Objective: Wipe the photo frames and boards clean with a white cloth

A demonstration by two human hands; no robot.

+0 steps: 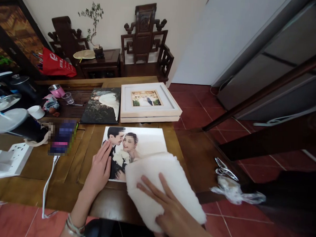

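A wedding photo print (152, 140) lies flat near the table's front edge. My left hand (100, 168) rests on its left side, fingers stretched out and close together, holding nothing. Over the print's lower right part is a fluffy white cloth (169, 167), which also hangs past the table's front edge. My right hand (165, 201) presses on that cloth with its fingers spread, the thumb lying toward the cloth's lower side. Behind the print are a dark photo panel (92, 107) with a white dress on it and a pale wooden picture frame (150, 113) lying on another frame.
A charging phone (64, 137), a white power strip (13, 158) and a lidded black cup (20, 125) stand at the left. Scissors (226, 169) and a crumpled plastic bag (230, 188) lie on a wooden seat at the right. Dark carved chairs (145, 35) stand behind.
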